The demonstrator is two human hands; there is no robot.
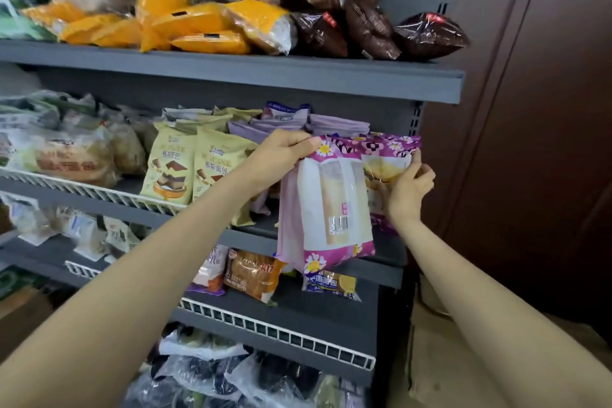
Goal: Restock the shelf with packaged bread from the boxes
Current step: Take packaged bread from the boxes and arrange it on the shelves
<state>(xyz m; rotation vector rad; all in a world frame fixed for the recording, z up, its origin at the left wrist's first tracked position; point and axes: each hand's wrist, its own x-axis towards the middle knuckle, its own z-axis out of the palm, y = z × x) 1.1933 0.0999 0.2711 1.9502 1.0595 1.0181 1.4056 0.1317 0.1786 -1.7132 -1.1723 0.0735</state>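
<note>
Grey shelf unit (231,71), second tier: left hand (281,151) pinches top of pink daisy-print bread bag (326,209) (hanging upright at the shelf front); right hand (409,187) grips a second one (385,159) standing just behind it.

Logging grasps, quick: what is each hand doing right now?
Left hand: pinches the top of the front purple flowered bread pack.
Right hand: grips the edge of the rear purple flowered pack.
</note>
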